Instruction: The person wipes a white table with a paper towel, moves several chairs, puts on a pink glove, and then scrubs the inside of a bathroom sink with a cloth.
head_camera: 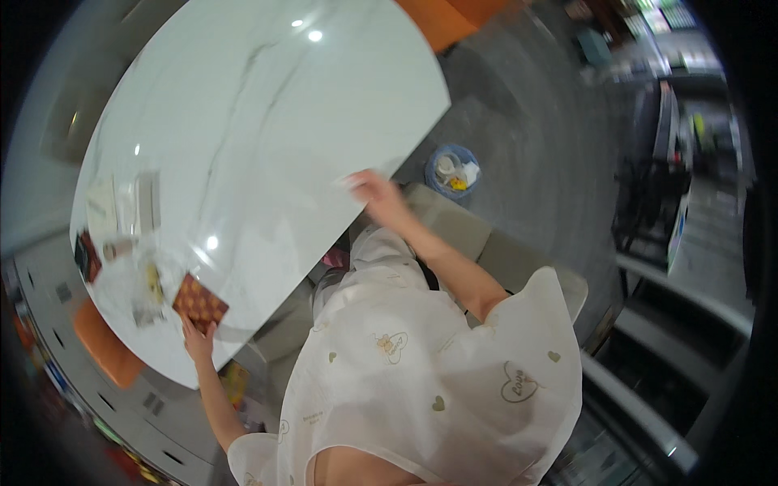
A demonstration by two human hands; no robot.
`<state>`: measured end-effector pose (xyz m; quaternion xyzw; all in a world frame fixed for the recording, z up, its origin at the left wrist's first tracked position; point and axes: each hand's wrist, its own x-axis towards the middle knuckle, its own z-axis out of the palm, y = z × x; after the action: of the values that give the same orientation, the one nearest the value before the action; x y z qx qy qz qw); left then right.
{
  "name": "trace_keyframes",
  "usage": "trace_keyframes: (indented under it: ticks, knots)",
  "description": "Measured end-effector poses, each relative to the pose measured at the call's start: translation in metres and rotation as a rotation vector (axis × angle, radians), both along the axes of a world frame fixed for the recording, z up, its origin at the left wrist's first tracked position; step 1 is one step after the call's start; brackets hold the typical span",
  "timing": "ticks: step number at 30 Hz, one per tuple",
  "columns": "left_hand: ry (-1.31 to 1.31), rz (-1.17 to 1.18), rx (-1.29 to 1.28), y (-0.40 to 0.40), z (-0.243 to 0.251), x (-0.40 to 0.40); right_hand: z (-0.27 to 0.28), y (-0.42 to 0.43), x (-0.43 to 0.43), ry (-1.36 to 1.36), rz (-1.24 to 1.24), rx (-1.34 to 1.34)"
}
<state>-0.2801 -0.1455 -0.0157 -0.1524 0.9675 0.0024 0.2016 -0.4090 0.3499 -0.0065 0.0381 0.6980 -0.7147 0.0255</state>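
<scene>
My left hand [199, 340] grips the near edge of a flat, brown checked wallet or booklet [199, 299], thumb on one side and fingers on the other. The item lies at or just over the white marbled table [304, 133], by its left front part. My right hand [378, 193] is over the table's near edge and blurred by motion. Something thin and whitish shows at its fingertips, but blur hides whether it is an object. Left of the checked item lies a yellowish item [154, 282] among clear plastic wrapping [118, 285].
A dark red-brown pouch-like item [87, 256], a small cylinder [117, 248] and pale packets [102, 208] lie at the table's left. A blue-lined waste bin [453, 172] stands on the grey floor, beside a beige bench seat [456, 222]. Orange chairs [106, 346] flank the table.
</scene>
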Motion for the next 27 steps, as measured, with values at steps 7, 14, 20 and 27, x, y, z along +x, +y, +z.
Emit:
trace_keyframes:
  ticks: [7,14,20,27]
  knots:
    - [-0.753,-0.075,-0.441,0.075,0.041,-0.081,-0.126,0.211,0.101,-0.309,-1.125,-0.026]
    - [-0.884,-0.715,-0.489,0.011,0.002,-0.15,-0.216,0.234,0.081,-0.799,-1.301,-0.12]
    - [-0.776,-0.291,-0.4,0.041,0.058,-0.18,-0.325,0.226,0.059,-0.894,-1.378,-0.4]
    - [-0.747,-0.31,-0.333,0.075,0.054,-0.212,-0.406,0.225,0.067,-0.566,-1.39,-0.33]
